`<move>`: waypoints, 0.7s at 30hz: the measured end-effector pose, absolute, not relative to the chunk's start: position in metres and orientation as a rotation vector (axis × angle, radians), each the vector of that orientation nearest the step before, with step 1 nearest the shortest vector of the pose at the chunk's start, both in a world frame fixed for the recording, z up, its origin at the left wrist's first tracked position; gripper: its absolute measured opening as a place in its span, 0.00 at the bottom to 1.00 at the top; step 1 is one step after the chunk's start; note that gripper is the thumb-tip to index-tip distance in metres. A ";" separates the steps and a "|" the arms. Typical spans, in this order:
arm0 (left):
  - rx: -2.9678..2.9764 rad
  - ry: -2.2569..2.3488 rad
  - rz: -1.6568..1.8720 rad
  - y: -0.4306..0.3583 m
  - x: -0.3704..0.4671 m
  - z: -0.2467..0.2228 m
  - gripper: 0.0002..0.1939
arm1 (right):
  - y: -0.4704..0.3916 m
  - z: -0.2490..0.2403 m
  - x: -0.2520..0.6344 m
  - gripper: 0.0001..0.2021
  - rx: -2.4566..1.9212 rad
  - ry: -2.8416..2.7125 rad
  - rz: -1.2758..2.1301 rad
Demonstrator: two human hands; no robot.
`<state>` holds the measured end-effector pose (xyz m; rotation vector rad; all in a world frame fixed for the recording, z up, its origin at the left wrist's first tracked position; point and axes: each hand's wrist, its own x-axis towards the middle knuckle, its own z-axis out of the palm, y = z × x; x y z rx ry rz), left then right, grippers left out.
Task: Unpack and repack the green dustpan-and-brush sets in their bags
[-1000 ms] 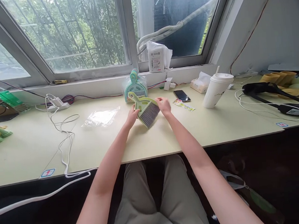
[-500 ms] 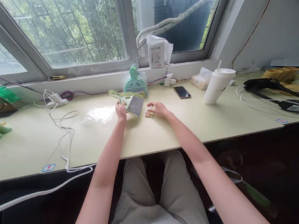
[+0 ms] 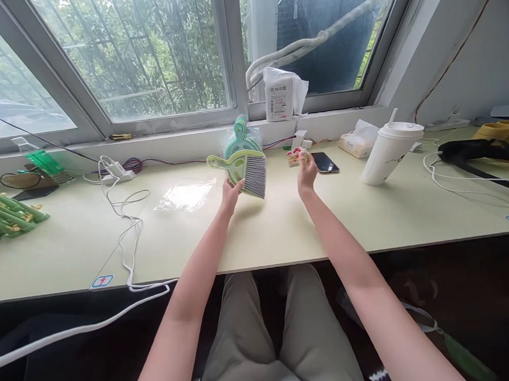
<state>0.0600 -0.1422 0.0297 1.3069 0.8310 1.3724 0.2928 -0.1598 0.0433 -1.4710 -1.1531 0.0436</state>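
Note:
My left hand (image 3: 231,195) is closed on a light green dustpan and brush set (image 3: 254,175), held tilted above the table with its grey bristles facing right. My right hand (image 3: 307,173) grips a small colourful patterned packet (image 3: 294,157) near the back of the table, just left of a black phone (image 3: 325,162). Behind the held set, more teal and green dustpan sets (image 3: 241,138) stand in clear wrapping against the sill. A clear plastic bag (image 3: 186,196) lies flat to the left of my left hand.
White cables (image 3: 130,238) run down the table's left side. Green bundled items (image 3: 8,217) and a green bottle (image 3: 45,159) are at far left. On the right stand a tissue box (image 3: 357,144), a white cup (image 3: 388,155) and a black strap (image 3: 477,159).
My right hand has picked up the patterned packet from the table and moved it right and back, near the phone. The left hand still holds the dustpan set, now turned more upright. The view has shifted left.

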 end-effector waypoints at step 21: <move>1.089 0.728 1.328 -0.150 0.068 0.032 0.31 | -0.185 0.046 0.248 0.27 -1.462 -1.933 -0.012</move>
